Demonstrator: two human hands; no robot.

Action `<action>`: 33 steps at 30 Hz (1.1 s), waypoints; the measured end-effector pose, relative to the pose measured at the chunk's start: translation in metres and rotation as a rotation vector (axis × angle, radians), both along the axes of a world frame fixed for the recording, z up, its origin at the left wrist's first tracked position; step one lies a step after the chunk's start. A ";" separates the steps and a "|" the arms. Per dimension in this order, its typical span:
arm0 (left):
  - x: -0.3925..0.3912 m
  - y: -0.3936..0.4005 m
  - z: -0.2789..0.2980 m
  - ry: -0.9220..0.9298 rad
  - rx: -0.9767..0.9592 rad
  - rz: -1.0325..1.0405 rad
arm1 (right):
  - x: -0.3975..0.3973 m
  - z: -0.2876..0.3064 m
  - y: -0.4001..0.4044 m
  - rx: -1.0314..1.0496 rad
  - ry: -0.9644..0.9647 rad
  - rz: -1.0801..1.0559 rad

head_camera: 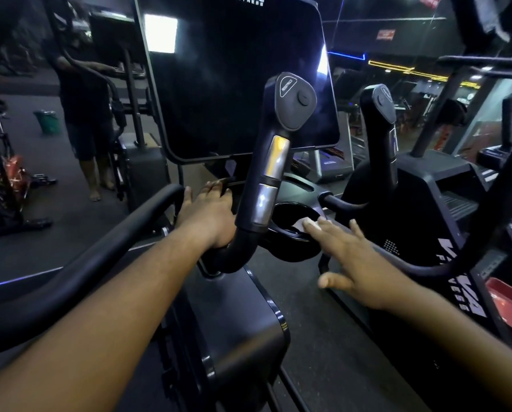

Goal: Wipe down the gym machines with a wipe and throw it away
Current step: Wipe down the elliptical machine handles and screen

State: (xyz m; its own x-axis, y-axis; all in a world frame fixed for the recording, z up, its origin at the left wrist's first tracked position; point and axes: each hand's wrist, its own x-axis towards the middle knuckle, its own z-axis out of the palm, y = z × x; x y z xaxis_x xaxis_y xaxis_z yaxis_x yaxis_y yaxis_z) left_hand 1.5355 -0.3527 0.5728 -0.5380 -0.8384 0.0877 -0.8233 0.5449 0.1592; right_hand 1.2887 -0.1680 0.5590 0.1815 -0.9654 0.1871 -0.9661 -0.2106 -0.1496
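Right now both hands are on the same gym machine (pixel 234 331), each doing a different job. The left hand (pixel 207 214) lies flat with its fingers straight on the ledge below the dark console screen (pixel 236 75). It holds nothing, and seems to be there to brace the body while the other arm reaches out. Just beside its wrist, on the side toward the right hand, rises the upright handle (pixel 266 179) with its metal sensor plates.

The right hand (pixel 355 263) is spread, fingers straight and thumb out to the side. Under its fingertips (pixel 311 226) sits the white wipe (pixel 300 225), pressed against the near rim of the round cup holder (pixel 290 214). Only a small corner of the wipe shows past the fingers. A flat, open hand suits this: it spreads pressure over the cloth so it can slide along the curved rim rather than bunch up.

Judging by this, wiping is under way and disposal is not yet due. Far beyond the left hand, a green bucket (pixel 45 121) stands on the floor; whether it serves as a bin I cannot tell. Near it a person (pixel 85 114) stands at another machine.
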 end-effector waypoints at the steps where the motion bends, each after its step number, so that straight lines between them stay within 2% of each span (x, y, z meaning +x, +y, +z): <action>1: 0.000 0.000 0.001 -0.001 -0.002 0.002 | 0.015 -0.003 0.003 -0.024 0.008 -0.008; 3: -0.001 0.001 0.001 0.000 -0.002 0.006 | 0.047 -0.006 0.002 -0.041 0.037 -0.032; 8: 0.001 0.007 0.005 0.002 0.010 0.003 | 0.093 -0.019 -0.037 -0.159 0.290 -0.078; 14: 0.003 0.008 0.004 0.032 0.000 -0.020 | 0.076 -0.047 -0.031 -0.260 0.450 -0.158; 17: 0.002 0.001 -0.002 0.045 -0.019 -0.015 | 0.064 -0.055 -0.015 -0.295 0.321 -0.217; 21: 0.000 -0.001 -0.005 0.039 -0.031 -0.016 | 0.049 -0.041 -0.016 -0.251 -0.016 -0.234; 26: -0.001 -0.002 -0.005 0.025 -0.039 -0.007 | -0.004 -0.001 -0.046 0.051 -0.224 -0.262; 29: -0.003 -0.004 -0.004 0.021 -0.053 0.009 | -0.013 0.023 -0.073 0.234 -0.224 -0.289; 33: -0.004 -0.007 -0.005 0.029 -0.051 0.006 | 0.006 0.048 -0.101 0.361 -0.064 -0.311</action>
State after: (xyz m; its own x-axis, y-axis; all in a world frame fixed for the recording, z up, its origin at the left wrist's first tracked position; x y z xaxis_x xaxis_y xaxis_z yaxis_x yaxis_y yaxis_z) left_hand 1.5318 -0.3597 0.5676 -0.5293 -0.8358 0.1462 -0.8221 0.5478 0.1552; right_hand 1.2946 -0.2692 0.6070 -0.1271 -0.9775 -0.1683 -0.9615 0.1631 -0.2213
